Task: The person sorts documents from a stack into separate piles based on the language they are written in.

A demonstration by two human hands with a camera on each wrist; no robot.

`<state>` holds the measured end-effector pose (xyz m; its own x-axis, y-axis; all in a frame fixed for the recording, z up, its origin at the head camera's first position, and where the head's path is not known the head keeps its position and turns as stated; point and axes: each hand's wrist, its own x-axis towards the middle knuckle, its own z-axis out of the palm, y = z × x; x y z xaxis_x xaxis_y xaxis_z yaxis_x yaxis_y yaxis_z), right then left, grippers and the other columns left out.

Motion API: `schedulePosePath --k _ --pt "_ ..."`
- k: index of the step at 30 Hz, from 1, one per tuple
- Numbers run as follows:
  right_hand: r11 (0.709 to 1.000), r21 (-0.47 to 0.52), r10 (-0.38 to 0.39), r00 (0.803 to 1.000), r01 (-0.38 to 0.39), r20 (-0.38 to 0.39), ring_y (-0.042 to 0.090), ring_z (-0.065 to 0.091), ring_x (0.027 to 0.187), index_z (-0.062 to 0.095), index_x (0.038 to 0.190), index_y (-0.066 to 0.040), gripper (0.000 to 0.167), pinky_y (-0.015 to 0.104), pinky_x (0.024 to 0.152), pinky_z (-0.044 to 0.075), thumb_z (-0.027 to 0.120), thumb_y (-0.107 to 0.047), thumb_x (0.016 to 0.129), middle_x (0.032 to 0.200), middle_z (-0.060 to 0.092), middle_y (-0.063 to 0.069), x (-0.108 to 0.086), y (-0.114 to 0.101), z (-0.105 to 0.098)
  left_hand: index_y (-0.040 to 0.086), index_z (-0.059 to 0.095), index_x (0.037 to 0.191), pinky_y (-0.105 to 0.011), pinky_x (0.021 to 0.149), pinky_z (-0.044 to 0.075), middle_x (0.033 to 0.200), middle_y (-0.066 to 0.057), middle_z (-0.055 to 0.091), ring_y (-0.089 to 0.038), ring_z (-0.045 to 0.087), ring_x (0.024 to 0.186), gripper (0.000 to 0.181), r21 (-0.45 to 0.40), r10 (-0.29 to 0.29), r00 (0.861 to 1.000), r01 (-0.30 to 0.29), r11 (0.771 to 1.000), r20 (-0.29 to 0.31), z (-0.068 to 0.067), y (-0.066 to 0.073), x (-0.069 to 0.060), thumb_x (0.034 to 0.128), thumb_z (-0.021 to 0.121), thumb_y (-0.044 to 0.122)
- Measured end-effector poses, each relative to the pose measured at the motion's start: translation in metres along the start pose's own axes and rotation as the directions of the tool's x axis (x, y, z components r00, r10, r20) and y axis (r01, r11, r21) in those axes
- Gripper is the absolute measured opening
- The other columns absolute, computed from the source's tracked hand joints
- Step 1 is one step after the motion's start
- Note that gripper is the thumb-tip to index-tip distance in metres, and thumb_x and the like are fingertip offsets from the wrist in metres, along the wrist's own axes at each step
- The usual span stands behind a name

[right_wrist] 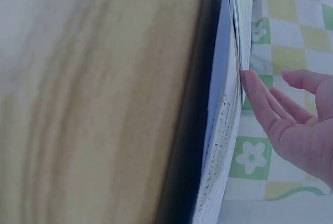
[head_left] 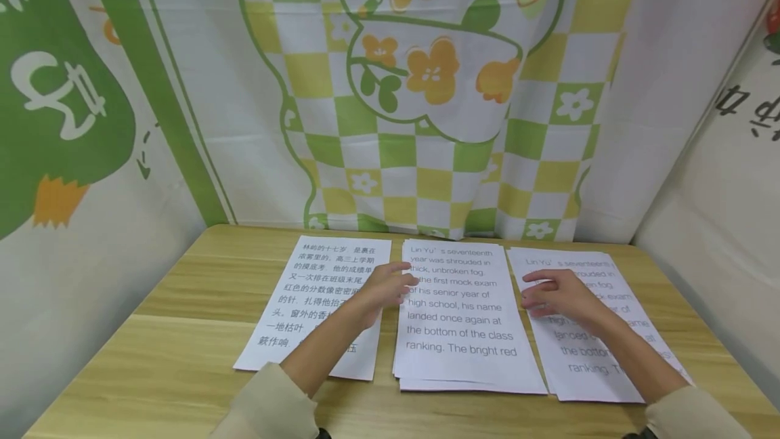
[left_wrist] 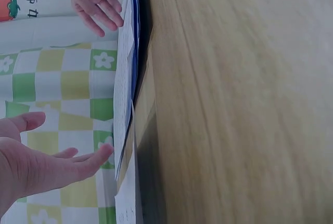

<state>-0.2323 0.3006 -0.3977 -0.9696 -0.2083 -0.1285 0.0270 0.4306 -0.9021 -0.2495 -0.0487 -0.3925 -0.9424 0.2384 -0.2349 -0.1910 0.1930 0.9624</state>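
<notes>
Three stacks of printed paper lie side by side on a wooden table. My left hand hovers between the left stack, printed in Chinese, and the middle stack, printed in English; its fingers are loosely extended and hold nothing. Over the upper left part of the right stack, also in English, my right hand is held with relaxed fingers and nothing in them. In the right wrist view that hand has its fingertips close to the paper's edge; whether they touch I cannot tell.
The wooden table is bordered at the back by a hanging curtain with green and yellow checks and flowers. Printed fabric covers the left side, and a pale printed wall stands on the right.
</notes>
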Motion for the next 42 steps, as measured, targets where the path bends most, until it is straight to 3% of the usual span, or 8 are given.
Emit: schedulePosePath --k 7,14,23,35,42 --pt "0.998 0.068 -0.001 1.0 0.0 0.009 0.033 0.075 0.099 0.042 0.14 0.022 0.055 0.042 0.085 0.064 0.068 0.001 0.097 0.115 0.07 0.033 0.001 0.001 0.003 0.001 0.044 0.153 -0.054 0.112 0.047 0.148 -0.027 0.052 -0.046 0.051 0.136 0.065 0.027 -0.015 0.999 0.016 1.0 -0.029 -0.01 -0.005 -0.005 0.0945 0.065 0.019" --pt "0.994 0.107 -0.001 1.0 -0.002 0.023 0.032 0.074 0.104 0.041 0.142 0.022 0.054 0.044 0.087 0.064 0.066 -0.001 0.099 0.118 0.069 0.033 0.002 -0.001 0.004 -0.001 0.046 0.152 -0.052 0.111 0.049 0.148 -0.028 0.052 -0.046 0.052 0.136 0.06 0.032 -0.015 1.0 0.015 0.999 -0.008 -0.014 -0.007 -0.006 0.0981 0.063 0.019" --pt "0.992 0.127 0.012 0.999 -0.016 0.031 0.03 0.073 0.105 0.04 0.142 0.022 0.055 0.045 0.087 0.064 0.065 0.0 0.099 0.119 0.068 0.033 0.003 0.0 0.004 0.0 0.046 0.152 -0.048 0.109 0.051 0.145 -0.026 0.056 -0.043 0.055 0.134 0.057 0.013 -0.046 0.999 0.046 0.999 -0.011 -0.014 -0.006 -0.004 0.1007 0.06 0.019" --pt "0.987 0.158 0.017 0.999 -0.023 0.04 0.027 0.073 0.104 0.041 0.142 0.021 0.056 0.046 0.088 0.063 0.067 -0.002 0.098 0.122 0.067 0.032 0.003 -0.002 0.004 -0.004 0.04 0.154 -0.049 0.11 0.05 0.144 -0.029 0.055 -0.045 0.055 0.134 0.057 0.0 -0.037 0.999 0.037 0.999 0.032 -0.015 -0.005 -0.005 0.1039 0.053 0.019" --pt "0.988 0.157 0.005 0.999 -0.013 0.048 0.031 0.072 0.107 0.04 0.143 0.021 0.058 0.046 0.089 0.063 0.068 -0.004 0.099 0.127 0.064 0.035 0.003 -0.003 0.006 -0.004 0.043 0.153 -0.049 0.109 0.051 0.145 -0.028 0.055 -0.044 0.057 0.131 0.058 -0.005 -0.041 0.999 0.041 0.999 0.02 -0.016 -0.005 -0.005 0.1013 0.058 0.018"
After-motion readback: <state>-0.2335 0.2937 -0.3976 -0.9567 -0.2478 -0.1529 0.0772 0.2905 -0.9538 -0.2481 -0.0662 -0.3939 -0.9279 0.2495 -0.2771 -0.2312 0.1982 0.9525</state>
